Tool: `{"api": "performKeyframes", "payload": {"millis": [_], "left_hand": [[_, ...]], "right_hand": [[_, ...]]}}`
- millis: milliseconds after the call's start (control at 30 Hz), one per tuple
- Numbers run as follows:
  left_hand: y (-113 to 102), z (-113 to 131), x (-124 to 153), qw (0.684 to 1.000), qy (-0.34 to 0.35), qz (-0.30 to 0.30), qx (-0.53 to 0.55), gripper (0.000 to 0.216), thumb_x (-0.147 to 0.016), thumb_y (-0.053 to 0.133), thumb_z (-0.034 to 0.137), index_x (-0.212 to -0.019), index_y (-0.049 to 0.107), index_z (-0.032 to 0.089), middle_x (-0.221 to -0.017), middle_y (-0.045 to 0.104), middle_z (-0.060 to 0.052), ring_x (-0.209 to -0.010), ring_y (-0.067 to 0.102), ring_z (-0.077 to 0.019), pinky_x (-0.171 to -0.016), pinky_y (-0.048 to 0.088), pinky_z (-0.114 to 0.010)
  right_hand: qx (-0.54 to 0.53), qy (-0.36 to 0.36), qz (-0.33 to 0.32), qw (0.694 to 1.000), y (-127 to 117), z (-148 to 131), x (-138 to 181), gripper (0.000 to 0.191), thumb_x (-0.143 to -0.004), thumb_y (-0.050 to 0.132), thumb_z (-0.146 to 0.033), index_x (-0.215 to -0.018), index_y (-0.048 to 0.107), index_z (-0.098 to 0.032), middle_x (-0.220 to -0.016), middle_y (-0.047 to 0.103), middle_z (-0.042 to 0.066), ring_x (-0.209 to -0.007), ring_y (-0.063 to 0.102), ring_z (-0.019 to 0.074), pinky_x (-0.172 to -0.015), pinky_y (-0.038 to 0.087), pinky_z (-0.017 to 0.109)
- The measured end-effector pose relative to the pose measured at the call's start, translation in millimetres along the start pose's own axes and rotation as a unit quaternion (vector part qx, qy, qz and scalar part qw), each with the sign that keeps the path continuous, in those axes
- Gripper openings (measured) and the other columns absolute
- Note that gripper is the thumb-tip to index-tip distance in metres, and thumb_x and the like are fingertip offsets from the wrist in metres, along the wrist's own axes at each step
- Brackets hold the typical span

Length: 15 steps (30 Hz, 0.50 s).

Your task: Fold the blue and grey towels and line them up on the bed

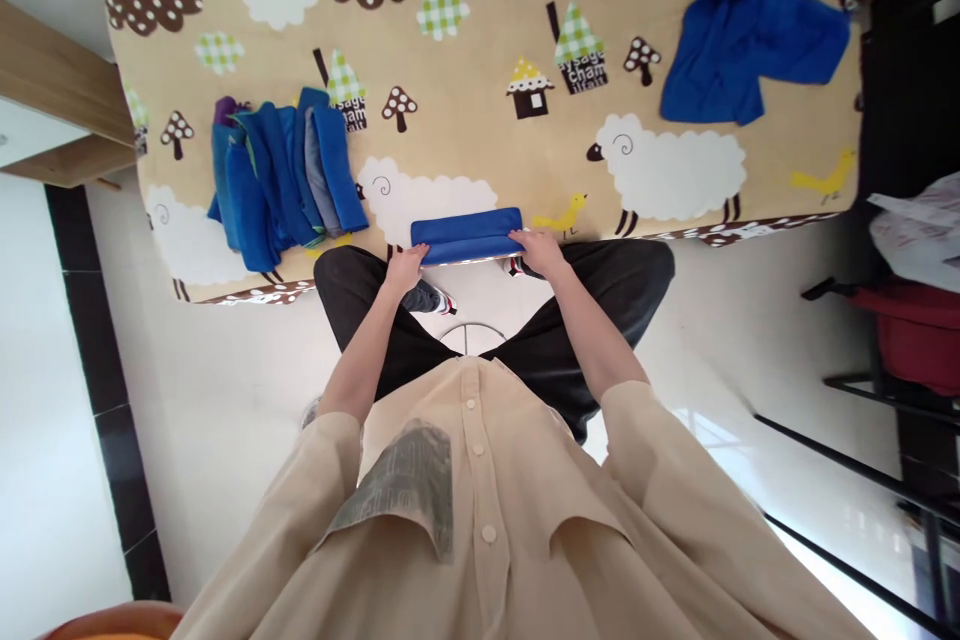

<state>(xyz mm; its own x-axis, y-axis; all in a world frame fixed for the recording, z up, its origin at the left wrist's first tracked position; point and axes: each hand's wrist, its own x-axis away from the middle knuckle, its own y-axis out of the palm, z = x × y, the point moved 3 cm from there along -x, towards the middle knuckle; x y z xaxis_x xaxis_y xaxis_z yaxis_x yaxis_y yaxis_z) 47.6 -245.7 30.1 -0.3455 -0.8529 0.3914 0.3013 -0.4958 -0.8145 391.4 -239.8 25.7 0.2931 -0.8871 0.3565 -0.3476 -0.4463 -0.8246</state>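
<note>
A blue cloth (466, 234), folded into a narrow strip, lies at the near edge of the table in front of me. My left hand (406, 267) grips its near left corner, and my right hand (538, 250) grips the near right corner. Fingertips of both hands are partly hidden at the cloth. Off to the left sits a row of rolled or folded cloths (281, 175), mostly blue with some grey and purple. A loose, crumpled blue cloth (750, 50) lies at the far right of the table.
A beige tablecloth (465, 120) printed with sheep, mushrooms and houses covers the table. My knees are against its near edge. At right stand a dark red seat or bag (911, 335), a white plastic bag (922, 230) and black metal bars (840, 460). Wooden furniture (60, 70) is at left.
</note>
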Motion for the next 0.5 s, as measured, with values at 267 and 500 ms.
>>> {"api": "performKeyframes", "payload": {"millis": [267, 500], "left_hand": [[4, -31, -15, 0.961, -0.082, 0.092, 0.247, 0.052, -0.084, 0.063, 0.015, -0.135, 0.069, 0.016, -0.119, 0.076, -0.012, -0.105, 0.073, -0.0251, -0.104, 0.058, -0.043], [18, -50, -44, 0.883, -0.171, 0.139, 0.415, 0.049, -0.091, 0.072, 0.043, -0.131, 0.061, 0.016, -0.107, 0.073, -0.013, -0.089, 0.072, -0.0185, -0.075, 0.061, -0.029]], "right_hand": [[-0.28, 0.098, 0.11, 0.949, 7, 32, -17, 0.039, -0.09, 0.07, -0.021, -0.128, 0.073, -0.013, -0.123, 0.078, 0.014, -0.115, 0.075, 0.0287, -0.109, 0.057, 0.047], [-0.346, 0.151, 0.15, 0.914, 18, 45, -37, 0.047, -0.099, 0.064, -0.052, -0.124, 0.073, -0.014, -0.12, 0.078, 0.018, -0.112, 0.076, 0.0291, -0.106, 0.059, 0.048]]}}
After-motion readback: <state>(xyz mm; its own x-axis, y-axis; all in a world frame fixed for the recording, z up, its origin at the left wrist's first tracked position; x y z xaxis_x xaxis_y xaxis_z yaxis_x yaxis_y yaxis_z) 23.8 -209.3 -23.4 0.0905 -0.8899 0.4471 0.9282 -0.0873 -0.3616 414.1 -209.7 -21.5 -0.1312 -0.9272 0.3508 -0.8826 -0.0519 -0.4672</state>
